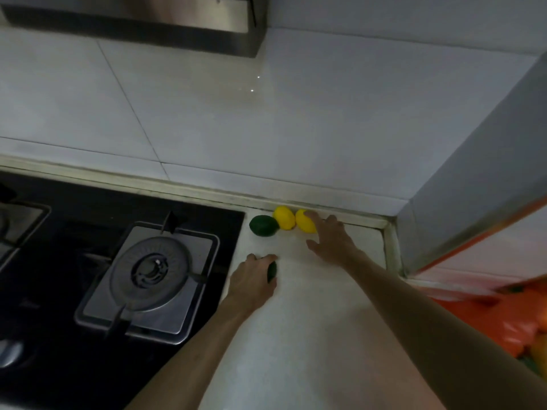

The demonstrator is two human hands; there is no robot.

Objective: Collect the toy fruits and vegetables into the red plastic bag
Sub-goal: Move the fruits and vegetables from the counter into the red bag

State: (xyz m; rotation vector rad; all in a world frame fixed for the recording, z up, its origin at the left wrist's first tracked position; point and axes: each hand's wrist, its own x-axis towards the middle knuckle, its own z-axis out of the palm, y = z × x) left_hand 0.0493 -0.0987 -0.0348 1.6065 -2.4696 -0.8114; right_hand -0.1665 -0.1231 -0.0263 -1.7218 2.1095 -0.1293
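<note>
Two yellow toy lemons lie side by side at the back of the white counter, the left lemon (284, 217) and the right lemon (305, 222). A green toy lime (263, 226) rests just left of them. My right hand (333, 239) reaches over the right lemon with fingers spread, fingertips touching it. My left hand (254, 281) is closed around a dark green toy fruit (272, 271) near the stove edge; most of that fruit is hidden. The red plastic bag (503, 318) sits at the far right, partly out of frame, with coloured items inside.
A black gas stove (88, 261) with a round burner (149, 275) fills the left side. A tiled wall (266, 128) rises behind the counter (310, 321). A steel range hood (148, 22) hangs above. A wall corner (473, 187) closes the right.
</note>
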